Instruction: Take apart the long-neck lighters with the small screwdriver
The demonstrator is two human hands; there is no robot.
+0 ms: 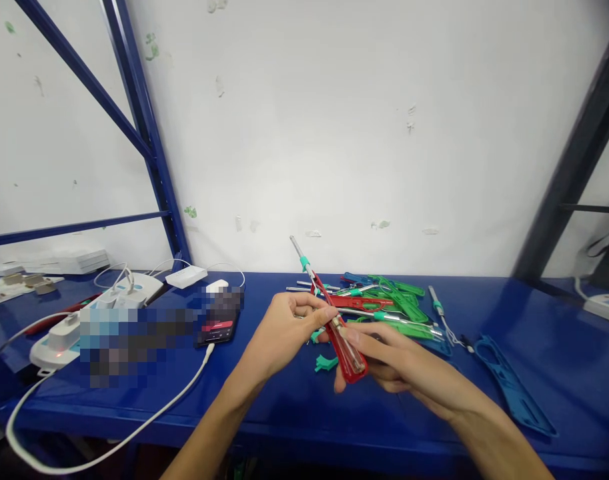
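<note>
The red casing (345, 352) is held up over the blue table (264, 413), a metal nozzle (298, 249) pointing away from its far end. The left hand (289, 327) pinches its middle between thumb and finger; the right hand (389, 353) grips the nearer part, thumb on top. Just behind lies a pile of green casings (401, 300). To the right rests a blue casing (517, 387); well to the left, a phone (219, 327) sits near a white power strip (59, 350).
</note>
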